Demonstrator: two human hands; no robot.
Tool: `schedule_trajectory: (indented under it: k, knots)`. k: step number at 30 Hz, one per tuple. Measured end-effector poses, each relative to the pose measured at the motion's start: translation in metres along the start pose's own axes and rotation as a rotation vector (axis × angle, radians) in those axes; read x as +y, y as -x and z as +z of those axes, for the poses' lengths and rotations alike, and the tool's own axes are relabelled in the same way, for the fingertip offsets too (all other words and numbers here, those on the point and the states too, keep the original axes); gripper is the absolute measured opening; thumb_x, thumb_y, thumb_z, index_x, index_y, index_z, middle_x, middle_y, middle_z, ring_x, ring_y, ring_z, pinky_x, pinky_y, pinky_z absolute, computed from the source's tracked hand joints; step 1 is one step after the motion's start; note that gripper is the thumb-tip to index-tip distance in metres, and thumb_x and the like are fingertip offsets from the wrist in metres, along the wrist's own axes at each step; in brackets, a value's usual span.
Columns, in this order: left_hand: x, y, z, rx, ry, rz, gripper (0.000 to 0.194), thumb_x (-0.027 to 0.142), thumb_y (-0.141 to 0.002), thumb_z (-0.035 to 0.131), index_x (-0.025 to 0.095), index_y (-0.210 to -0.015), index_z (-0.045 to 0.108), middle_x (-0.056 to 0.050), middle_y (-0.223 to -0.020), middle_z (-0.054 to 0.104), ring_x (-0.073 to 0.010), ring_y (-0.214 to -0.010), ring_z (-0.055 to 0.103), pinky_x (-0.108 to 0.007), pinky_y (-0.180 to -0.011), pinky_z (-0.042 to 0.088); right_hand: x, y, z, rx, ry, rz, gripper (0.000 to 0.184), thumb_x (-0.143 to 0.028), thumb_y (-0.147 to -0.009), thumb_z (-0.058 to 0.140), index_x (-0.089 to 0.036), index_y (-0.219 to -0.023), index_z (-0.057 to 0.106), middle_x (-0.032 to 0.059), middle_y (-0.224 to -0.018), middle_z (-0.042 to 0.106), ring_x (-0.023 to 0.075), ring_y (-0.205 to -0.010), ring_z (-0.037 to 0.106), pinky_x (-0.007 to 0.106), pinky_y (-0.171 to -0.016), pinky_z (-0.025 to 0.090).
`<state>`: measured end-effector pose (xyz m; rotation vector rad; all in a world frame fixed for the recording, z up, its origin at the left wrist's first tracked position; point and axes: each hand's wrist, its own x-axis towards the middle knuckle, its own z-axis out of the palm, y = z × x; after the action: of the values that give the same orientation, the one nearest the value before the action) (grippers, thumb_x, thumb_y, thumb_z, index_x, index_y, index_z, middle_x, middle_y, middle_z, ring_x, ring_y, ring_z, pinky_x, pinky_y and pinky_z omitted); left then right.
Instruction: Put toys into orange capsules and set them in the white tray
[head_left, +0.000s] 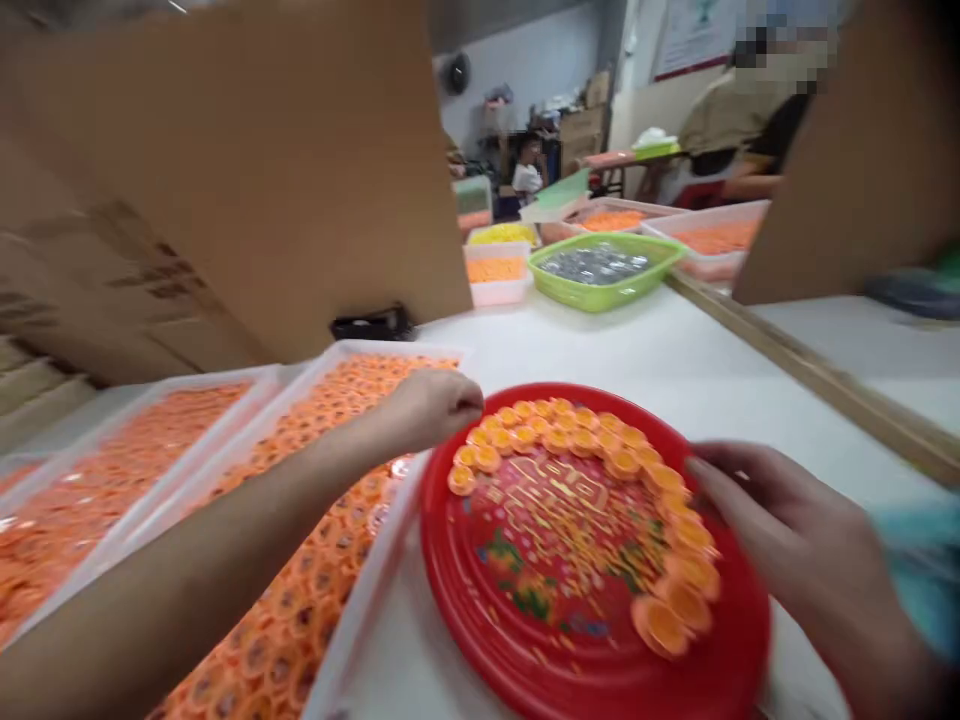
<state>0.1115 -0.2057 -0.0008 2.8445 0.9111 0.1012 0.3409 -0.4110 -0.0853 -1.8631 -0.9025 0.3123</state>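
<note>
**Orange cups (660, 625) laid in an arc on a red plate (742, 650)**

At the left, a cardboard screen (225, 170) is stood upright, with a black object (371, 323) seen at its foot. Two white trays (367, 590) heaped with orange pieces are placed side by side on the worktop (600, 350), and the left arm is stretched across them. The left hand (431, 410) is held curled at the plate's far left edge, just beside the cups; whether anything is held in it cannot be told. The cups are lined around the plate's far and right sides, over a gold and floral pattern. The right hand (795, 530) is kept open, fingers loosely curved, at the plate's right edge, with nothing seen held. Farther off, a white tub (495, 275) of orange pieces and a green basket (604, 270) of silvery pieces are set on the worktop. A seated co-worker (739, 120) is seen at the far right, behind a second cardboard screen (847, 170).
</note>
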Motion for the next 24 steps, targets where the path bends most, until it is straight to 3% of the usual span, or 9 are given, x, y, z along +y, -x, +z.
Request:
schedule_trajectory:
  k: [2,4,8,12,16,21,24]
  knots:
    - [0.05,0.007,0.03,-0.129,0.085,0.192,0.016,0.022,-0.077,0.055,0.021,-0.086,0.068,-0.002,-0.085,0.067,-0.0178,-0.079,0.06,-0.025,-0.07,0.043,-0.003,0.001,-0.008,0.07,-0.126,0.005,0.025,-0.043,-0.079,0.061,-0.022,-0.093,0.062,0.008,-0.075,0.067,0.0196,-0.058,0.063,0.031,-0.054,0.051]
    - [0.089,0.018,0.058,-0.209,0.16,0.298,0.022,0.022,-0.072,0.061,0.022,-0.094,0.066,-0.004,-0.09,0.065,-0.0192,-0.08,0.06,-0.027,-0.067,0.043,-0.003,-0.002,-0.011,0.115,-0.165,-0.051,0.026,-0.042,-0.078,0.061,-0.019,-0.091,0.062,0.0037,-0.071,0.065,0.0159,-0.052,0.059,0.028,-0.05,0.049]
    - [0.13,0.033,0.103,-0.239,0.238,0.31,0.039,0.024,-0.067,0.065,0.023,-0.106,0.058,-0.007,-0.099,0.06,-0.0197,-0.078,0.058,-0.028,-0.064,0.044,-0.003,-0.004,-0.012,0.133,-0.199,-0.138,0.021,-0.037,-0.079,0.06,-0.018,-0.088,0.062,0.0007,-0.071,0.062,0.0126,-0.052,0.058,0.025,-0.05,0.048]
    - [0.145,0.038,0.131,-0.205,0.294,0.204,0.035,0.034,-0.065,0.069,0.022,-0.095,0.057,-0.005,-0.094,0.057,-0.0186,-0.075,0.056,-0.027,-0.061,0.043,-0.007,-0.001,-0.014,0.114,-0.221,-0.187,0.019,-0.034,-0.081,0.058,-0.017,-0.088,0.061,0.001,-0.074,0.062,0.012,-0.053,0.058,0.025,-0.051,0.048]
    - [0.153,0.044,0.146,-0.133,0.341,0.152,0.019,0.032,-0.072,0.062,0.021,-0.086,0.057,-0.003,-0.088,0.056,-0.0175,-0.075,0.055,-0.027,-0.066,0.043,-0.008,0.0,-0.018,0.107,-0.223,-0.208,0.015,-0.031,-0.082,0.056,-0.018,-0.089,0.06,0.0005,-0.076,0.062,0.0122,-0.057,0.058,0.025,-0.055,0.048]
    - [0.139,0.054,0.135,-0.024,0.323,0.109,0.015,0.027,-0.078,0.054,0.021,-0.091,0.057,-0.006,-0.095,0.058,-0.0198,-0.085,0.056,-0.029,-0.073,0.042,0.008,0.019,-0.045,0.067,-0.102,-0.192,0.012,-0.028,-0.083,0.054,-0.019,-0.086,0.06,-0.0002,-0.075,0.061,0.0136,-0.062,0.058,0.026,-0.058,0.046]
    - [0.127,0.055,0.119,0.004,0.311,0.015,0.013,0.026,-0.076,0.054,0.02,-0.087,0.056,-0.006,-0.089,0.062,-0.0198,-0.08,0.057,-0.028,-0.069,0.042,0.025,0.044,-0.072,-0.113,0.223,-0.244,0.008,-0.021,-0.082,0.052,-0.02,-0.078,0.059,-0.0008,-0.072,0.06,0.015,-0.067,0.056,0.027,-0.062,0.042]
